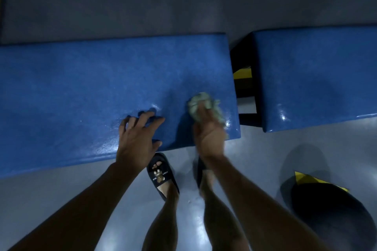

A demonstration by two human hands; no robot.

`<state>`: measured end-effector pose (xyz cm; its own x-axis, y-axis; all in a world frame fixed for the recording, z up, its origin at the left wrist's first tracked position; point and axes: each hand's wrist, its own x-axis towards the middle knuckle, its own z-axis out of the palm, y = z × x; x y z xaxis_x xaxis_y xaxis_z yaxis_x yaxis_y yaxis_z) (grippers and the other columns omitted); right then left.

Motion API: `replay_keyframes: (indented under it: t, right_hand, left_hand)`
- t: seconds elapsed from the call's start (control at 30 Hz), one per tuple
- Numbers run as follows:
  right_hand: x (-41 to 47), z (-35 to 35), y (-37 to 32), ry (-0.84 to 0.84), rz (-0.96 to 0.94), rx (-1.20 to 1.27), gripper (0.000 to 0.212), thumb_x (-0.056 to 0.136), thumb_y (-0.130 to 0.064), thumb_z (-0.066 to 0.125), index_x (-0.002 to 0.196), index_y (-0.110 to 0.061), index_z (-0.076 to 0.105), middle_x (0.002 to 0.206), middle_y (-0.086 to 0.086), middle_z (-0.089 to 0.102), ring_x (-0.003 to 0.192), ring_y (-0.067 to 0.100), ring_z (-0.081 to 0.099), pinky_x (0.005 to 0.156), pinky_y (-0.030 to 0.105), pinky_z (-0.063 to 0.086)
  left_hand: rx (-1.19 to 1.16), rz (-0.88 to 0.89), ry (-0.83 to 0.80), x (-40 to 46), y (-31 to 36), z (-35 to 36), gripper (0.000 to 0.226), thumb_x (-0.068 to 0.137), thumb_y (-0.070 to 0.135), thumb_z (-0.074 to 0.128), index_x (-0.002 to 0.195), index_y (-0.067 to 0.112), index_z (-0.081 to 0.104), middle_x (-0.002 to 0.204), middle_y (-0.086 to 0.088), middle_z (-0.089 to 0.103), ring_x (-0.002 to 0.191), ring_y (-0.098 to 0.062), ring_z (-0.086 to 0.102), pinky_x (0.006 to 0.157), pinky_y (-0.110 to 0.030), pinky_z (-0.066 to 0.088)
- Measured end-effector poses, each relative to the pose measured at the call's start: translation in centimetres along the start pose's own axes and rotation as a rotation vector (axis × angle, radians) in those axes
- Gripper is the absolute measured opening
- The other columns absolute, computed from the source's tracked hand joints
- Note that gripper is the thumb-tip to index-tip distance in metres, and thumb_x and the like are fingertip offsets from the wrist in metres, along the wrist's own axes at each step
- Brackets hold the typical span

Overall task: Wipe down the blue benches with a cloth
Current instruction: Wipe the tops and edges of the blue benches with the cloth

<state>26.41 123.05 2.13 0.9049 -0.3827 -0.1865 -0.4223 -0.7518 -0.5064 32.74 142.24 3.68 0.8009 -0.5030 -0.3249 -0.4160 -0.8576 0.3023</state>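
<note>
A long blue bench [85,96] runs across the view, its right end near the middle. A second blue bench [314,75] stands to the right of it, with a gap between them. My right hand [210,128] presses a crumpled pale green cloth [204,104] onto the first bench near its right front corner. My left hand [138,138] rests on the bench's front edge with its fingers spread, holding nothing. The right hand is blurred.
In the gap between the benches a black frame [244,96] with a yellow patch shows. A dark round object [330,216] with a yellow piece sits on the grey floor at lower right. My feet in black slippers [161,173] stand close to the bench.
</note>
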Motion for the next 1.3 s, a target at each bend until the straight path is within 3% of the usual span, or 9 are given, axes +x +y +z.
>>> replay_keyframes:
  t: [0.1,0.2,0.5,0.57,0.73,1.03,1.1,1.2,1.3]
  right_hand:
    - [-0.6,1.3,-3.4,-0.174,-0.306,-0.133,0.06,0.078,-0.009,0.069,0.137,-0.014,0.055,0.126,0.009,0.064,0.087,0.03,0.07,0.059,0.032,0.055]
    - [2.1,-0.9,-0.4,-0.251,-0.389,-0.25,0.064,0.085,-0.015,0.06,0.145,-0.028,0.044,0.142,-0.003,0.053,0.104,0.029,0.066,0.069,0.038,0.058]
    - [7.1,-3.3,4.6,0.133,0.266,-0.164,0.058,0.094,-0.017,0.049,0.149,-0.026,0.037,0.147,0.004,0.045,0.115,0.028,0.058,0.084,0.031,0.048]
    - [5.6,-0.8,1.3,0.042,0.091,-0.133,0.058,0.092,-0.013,0.054,0.148,-0.017,0.039,0.15,0.01,0.043,0.126,0.03,0.053,0.093,0.032,0.05]
    - [6.1,-2.1,0.1,-0.135,-0.482,-0.256,0.063,0.068,-0.013,0.075,0.13,-0.02,0.063,0.117,0.001,0.069,0.08,0.024,0.07,0.049,0.029,0.055]
    - [10.8,-3.1,2.6,0.086,0.319,-0.102,0.063,0.092,-0.019,0.049,0.152,-0.029,0.031,0.15,0.002,0.04,0.114,0.033,0.057,0.086,0.043,0.052]
    - [9.3,-0.7,-0.7,-0.005,0.131,-0.095,0.064,0.09,-0.016,0.054,0.151,-0.022,0.035,0.148,0.004,0.045,0.117,0.03,0.057,0.083,0.04,0.054]
    - [8.7,0.2,-2.8,-0.087,-0.287,-0.223,0.065,0.073,-0.019,0.07,0.136,-0.019,0.057,0.121,0.001,0.067,0.078,0.026,0.068,0.053,0.03,0.05]
    - [11.3,-1.9,0.5,-0.059,-0.446,-0.373,0.067,0.069,-0.023,0.072,0.134,-0.027,0.059,0.117,-0.004,0.068,0.067,0.025,0.067,0.048,0.028,0.049]
  left_hand:
    - [-0.003,0.006,0.004,0.2,-0.3,-0.3,0.065,0.069,0.032,0.082,0.13,0.031,0.058,0.138,0.005,0.051,0.114,-0.028,0.052,0.107,-0.051,0.031]
    - [-0.052,0.003,0.001,0.5,-0.5,-0.5,0.06,0.073,0.026,0.079,0.13,0.031,0.059,0.137,0.006,0.054,0.113,-0.026,0.053,0.109,-0.05,0.029]
    - [-0.085,0.021,0.045,1.3,-0.4,-1.2,0.051,0.069,0.014,0.083,0.117,0.024,0.068,0.123,0.001,0.064,0.103,-0.029,0.059,0.104,-0.051,0.038]
    - [-0.125,0.022,0.06,1.7,-0.7,-1.7,0.049,0.072,0.012,0.081,0.118,0.023,0.068,0.121,0.002,0.065,0.105,-0.029,0.06,0.105,-0.048,0.036]
    - [-0.103,-0.03,0.031,4.3,-1.3,-3.1,0.07,0.067,0.015,0.083,0.132,0.025,0.059,0.135,-0.002,0.055,0.118,-0.032,0.051,0.098,-0.046,0.036]
    - [0.04,-0.104,-0.055,6.6,-1.5,-3.4,0.1,0.056,0.034,0.091,0.143,0.036,0.044,0.156,0.0,0.034,0.135,-0.035,0.036,0.108,-0.052,0.031]
    - [0.048,-0.104,-0.05,6.7,-1.6,-3.4,0.101,0.054,0.035,0.092,0.143,0.037,0.045,0.155,0.0,0.036,0.133,-0.034,0.038,0.107,-0.052,0.032]
    - [0.071,-0.106,-0.054,7.1,-1.6,-3.7,0.101,0.052,0.04,0.091,0.142,0.039,0.045,0.153,0.002,0.038,0.131,-0.033,0.04,0.106,-0.051,0.033]
    - [0.089,-0.104,-0.052,7.2,-1.5,-3.8,0.101,0.05,0.041,0.092,0.14,0.039,0.047,0.152,0.002,0.04,0.129,-0.034,0.043,0.105,-0.051,0.034]
